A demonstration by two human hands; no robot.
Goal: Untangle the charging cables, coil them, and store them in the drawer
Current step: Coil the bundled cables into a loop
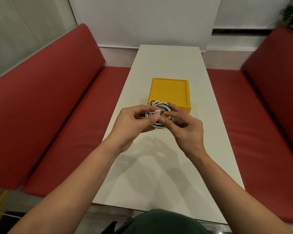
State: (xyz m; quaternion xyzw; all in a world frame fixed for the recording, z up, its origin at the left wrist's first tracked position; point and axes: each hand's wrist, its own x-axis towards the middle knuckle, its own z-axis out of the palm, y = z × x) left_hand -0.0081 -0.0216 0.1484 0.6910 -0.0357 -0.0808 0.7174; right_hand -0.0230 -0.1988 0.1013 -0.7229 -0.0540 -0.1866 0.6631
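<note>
The left hand (132,120) is pinching the white plug (159,111) between thumb and forefinger, apparently to free 1 end first, and is holding the tangled white and black cables (161,106) above the desk (159,166). The right hand (184,125) is curling round the bundle's other side, bracing it. Just behind, the yellow drawer box (170,92) is waiting, seemingly closed.

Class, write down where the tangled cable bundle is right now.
In the head view, the cable bundle is mid-frame, pinched between the left hand and right hand above the white table, just nearer than the yellow box.
</note>
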